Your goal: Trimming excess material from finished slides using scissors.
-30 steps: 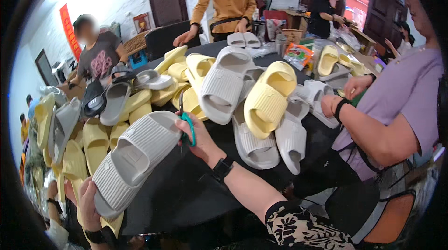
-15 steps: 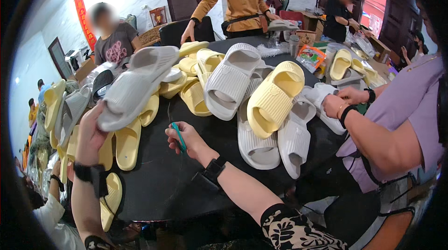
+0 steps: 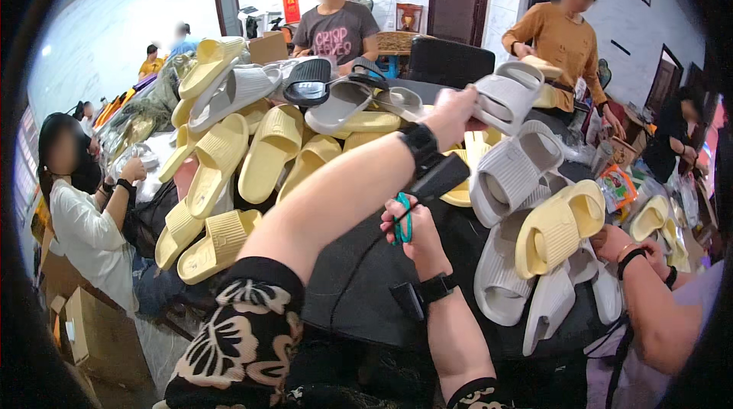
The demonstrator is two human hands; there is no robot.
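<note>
Black table heaped with slippers (image 3: 267,153): my left hand (image 3: 452,111) grips a grey slipper (image 3: 505,96) over its far edge, my right hand (image 3: 412,230) nearer me clasping small teal scissors (image 3: 402,218)

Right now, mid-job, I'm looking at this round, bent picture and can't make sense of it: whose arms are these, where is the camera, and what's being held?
The camera sits on a person's head and looks down, so the two forearms rising from the bottom edge are that person's own. Its wide lens bends straight edges near the rim.

The left hand reaches far forward and grips a grey slide sandal. The right hand, nearer the body, holds small teal-handled snips.

The dark table carries heaps of yellow sandals and more grey sandals.

The other people around the table are co-workers; their hands are not the wearer's.
</note>
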